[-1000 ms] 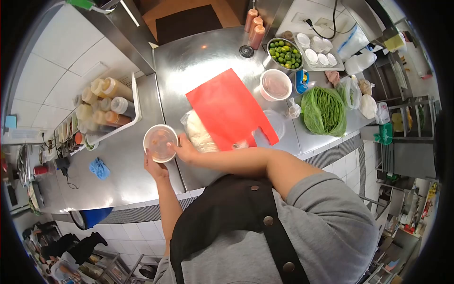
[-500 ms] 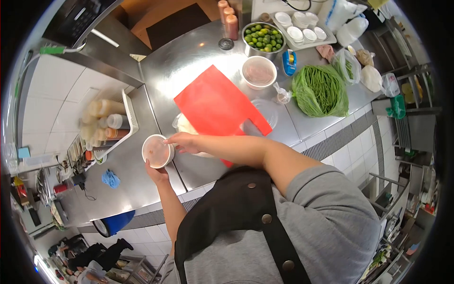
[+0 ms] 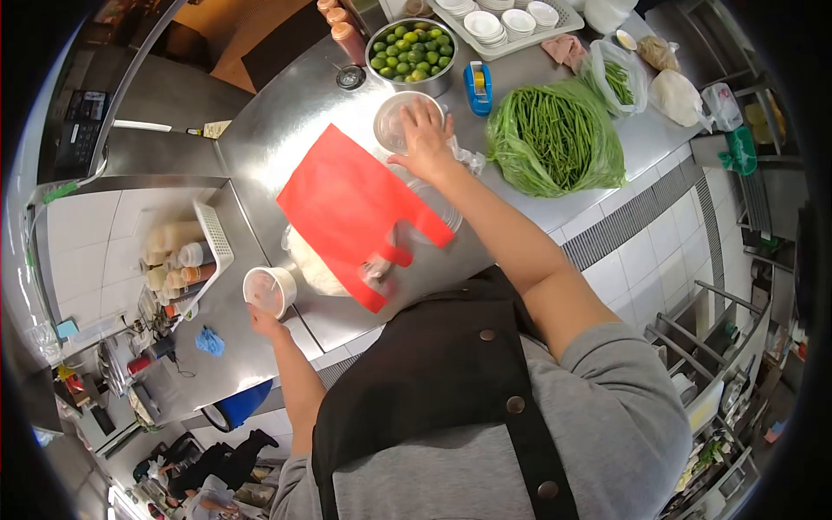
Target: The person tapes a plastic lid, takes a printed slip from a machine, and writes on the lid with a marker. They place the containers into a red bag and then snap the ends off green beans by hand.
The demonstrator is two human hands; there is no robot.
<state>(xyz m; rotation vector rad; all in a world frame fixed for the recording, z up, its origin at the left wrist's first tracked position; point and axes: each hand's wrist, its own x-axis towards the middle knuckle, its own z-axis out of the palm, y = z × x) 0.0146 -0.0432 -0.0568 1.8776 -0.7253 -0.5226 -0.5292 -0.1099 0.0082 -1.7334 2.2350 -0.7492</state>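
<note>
My left hand [image 3: 267, 321] is closed around the lower side of a white tub [image 3: 263, 291] with a clear lid, tilted near the counter's front edge. Across the counter, my right hand [image 3: 423, 141] rests with fingers spread over the lid of a second white tub [image 3: 387, 128]. Between the two lies a flat red carry bag [image 3: 342, 199], its handles toward me. A white item in clear plastic [image 3: 308, 264] shows partly from under the bag. Clear round plastic [image 3: 444, 206] sits beside the bag, partly covered by its handle.
Behind the far tub stand a metal pot of limes [image 3: 412, 54], a blue tape dispenser [image 3: 477, 88] and sauce bottles [image 3: 348, 42]. Green beans in a plastic bag [image 3: 559, 139] lie at the right. A white basket [image 3: 217, 247] with bottles and a blue cloth [image 3: 210, 341] are at the left.
My right hand has left the near tub and reached across to the far tub's lid. My left hand still holds the near tub. The camera view has shifted.
</note>
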